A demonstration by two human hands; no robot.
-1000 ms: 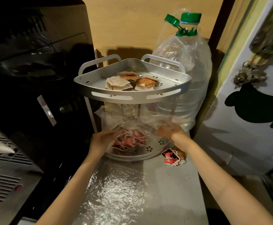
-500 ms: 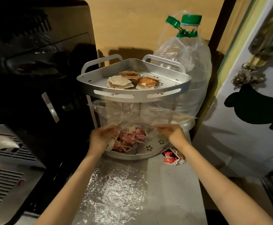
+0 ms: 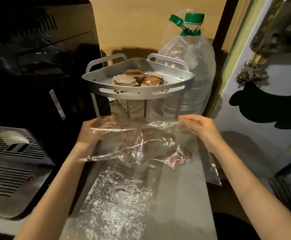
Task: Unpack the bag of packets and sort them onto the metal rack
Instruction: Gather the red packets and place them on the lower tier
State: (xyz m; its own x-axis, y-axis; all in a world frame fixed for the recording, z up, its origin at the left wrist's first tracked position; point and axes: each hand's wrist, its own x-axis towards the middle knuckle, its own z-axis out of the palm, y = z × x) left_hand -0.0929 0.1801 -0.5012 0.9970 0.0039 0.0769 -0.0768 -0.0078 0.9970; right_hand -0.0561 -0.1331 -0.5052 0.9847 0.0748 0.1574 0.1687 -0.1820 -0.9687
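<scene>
- Both hands hold the clear plastic bag (image 3: 134, 142) stretched out flat in front of the metal rack (image 3: 137, 91), above the surface (image 3: 179, 196).
- Left hand (image 3: 89, 134) has its grip pinched on the bag's left edge, partly seen through the plastic.
- Right hand (image 3: 201, 127) is closed on the bag's top right corner, fingers curled.
- The bag looks pretty much empty; the rack's lower shelf is blurred behind it.
- Top shelf of the rack carries a little pile of beige and orange packets (image 3: 137, 79).
- Some red packets (image 3: 179, 157) lie on the surface at the rack's foot, seen through the bag.
- A big water bottle (image 3: 193, 66) with a green cap stands right behind the rack.
</scene>
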